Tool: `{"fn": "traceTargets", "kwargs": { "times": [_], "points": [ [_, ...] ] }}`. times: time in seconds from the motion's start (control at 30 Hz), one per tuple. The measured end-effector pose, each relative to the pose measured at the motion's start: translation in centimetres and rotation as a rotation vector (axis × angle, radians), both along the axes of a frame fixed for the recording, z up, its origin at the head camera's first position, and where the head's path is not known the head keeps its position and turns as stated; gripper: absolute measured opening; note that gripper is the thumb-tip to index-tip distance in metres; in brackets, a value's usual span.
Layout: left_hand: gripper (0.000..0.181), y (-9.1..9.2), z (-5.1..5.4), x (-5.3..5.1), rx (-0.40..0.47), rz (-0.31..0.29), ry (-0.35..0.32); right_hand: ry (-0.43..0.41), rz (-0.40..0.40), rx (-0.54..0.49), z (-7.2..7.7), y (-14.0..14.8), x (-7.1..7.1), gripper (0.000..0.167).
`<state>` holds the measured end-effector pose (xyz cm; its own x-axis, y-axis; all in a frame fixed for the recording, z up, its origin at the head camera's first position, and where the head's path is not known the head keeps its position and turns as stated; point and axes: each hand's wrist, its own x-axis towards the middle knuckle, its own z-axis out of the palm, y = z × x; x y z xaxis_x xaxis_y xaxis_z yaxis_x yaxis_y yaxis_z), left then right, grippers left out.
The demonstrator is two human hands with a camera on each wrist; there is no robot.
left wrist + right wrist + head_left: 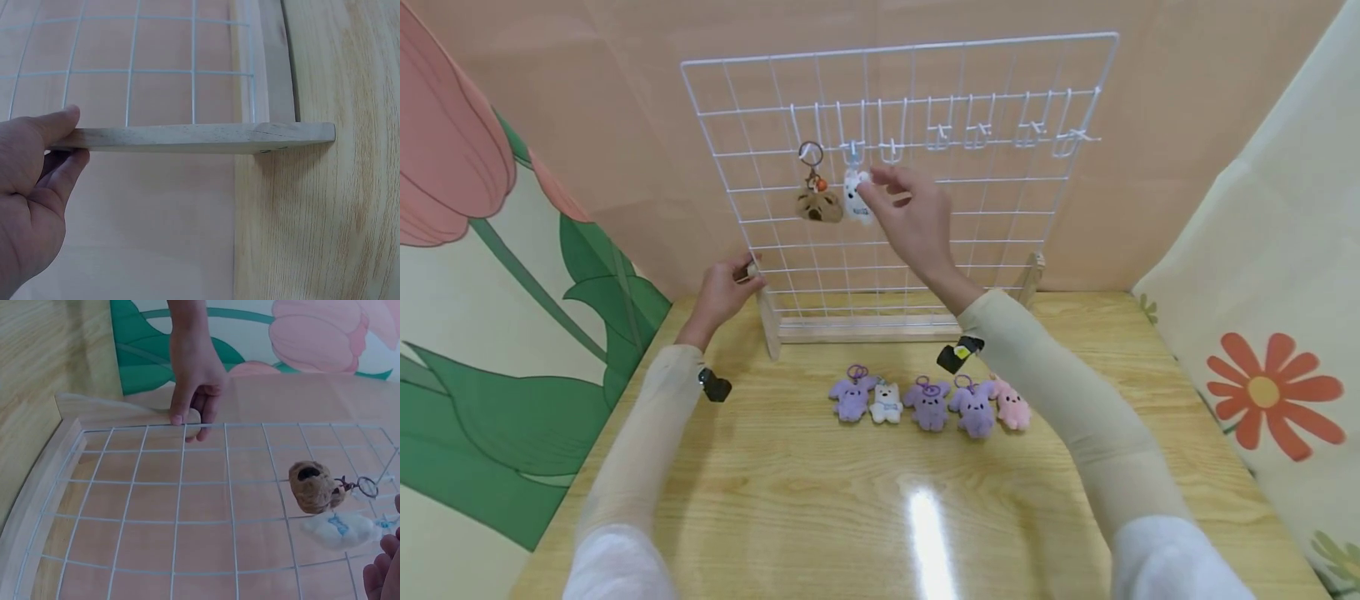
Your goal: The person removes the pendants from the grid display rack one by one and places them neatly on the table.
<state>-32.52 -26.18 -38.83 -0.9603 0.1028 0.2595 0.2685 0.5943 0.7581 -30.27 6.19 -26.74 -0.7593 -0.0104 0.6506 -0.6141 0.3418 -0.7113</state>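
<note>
My left hand (pixel 722 293) pinches the upper end of the rack's wooden side support (pixel 187 136), thumb on one face and fingers on the other. A white plush keychain (pixel 856 197) hangs by a light blue loop from a hook on the white wire grid rack (pixel 917 179). Right beside it is my right hand (pixel 913 218), its fingers loosely bent. In the right wrist view a small gap separates those fingertips from the white plush. A brown plush keychain (pixel 818 205) with a dark ring hangs on the hook to the left.
On the wooden table (pixel 790 500), in front of the rack, lie several plush keychains: purple ones (pixel 852 400), a white one (pixel 886 403) and a pink one (pixel 1013 407). Further hooks (pixel 977 135) line the grid to the right. Floral cloths (pixel 1277 392) flank the table.
</note>
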Motion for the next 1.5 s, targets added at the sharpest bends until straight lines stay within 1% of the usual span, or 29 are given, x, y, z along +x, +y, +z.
{"fn": "traceTargets", "kwargs": {
  "times": [0.23,0.53,0.93,1.03,1.23,1.5],
  "points": [
    [0.050,0.1,0.1,0.1,0.002,-0.004,0.002,-0.028,-0.036,0.008,0.7,-0.6,-1.3,0.031],
    [0.052,-0.1,-0.1,-0.1,0.016,-0.010,0.006,-0.043,-0.028,-0.042,0.8,-1.2,-2.5,0.028],
    [0.053,0.0,0.0,-0.1,0.003,-0.002,-0.010,-0.058,-0.039,-0.040,1.3,-1.9,-2.7,0.024],
    [0.053,0.0,0.0,-0.1,-0.001,-0.004,-0.007,-0.066,-0.047,-0.041,1.4,-2.2,-2.7,0.024],
    [0.052,0.0,-0.1,-0.2,0.002,-0.006,0.009,-0.049,-0.073,-0.037,1.5,-2.5,-2.8,0.024],
    [0.051,0.0,0.0,0.0,-0.006,-0.011,0.024,-0.085,-0.080,-0.051,1.7,-2.8,-2.7,0.023]
  ]
}}
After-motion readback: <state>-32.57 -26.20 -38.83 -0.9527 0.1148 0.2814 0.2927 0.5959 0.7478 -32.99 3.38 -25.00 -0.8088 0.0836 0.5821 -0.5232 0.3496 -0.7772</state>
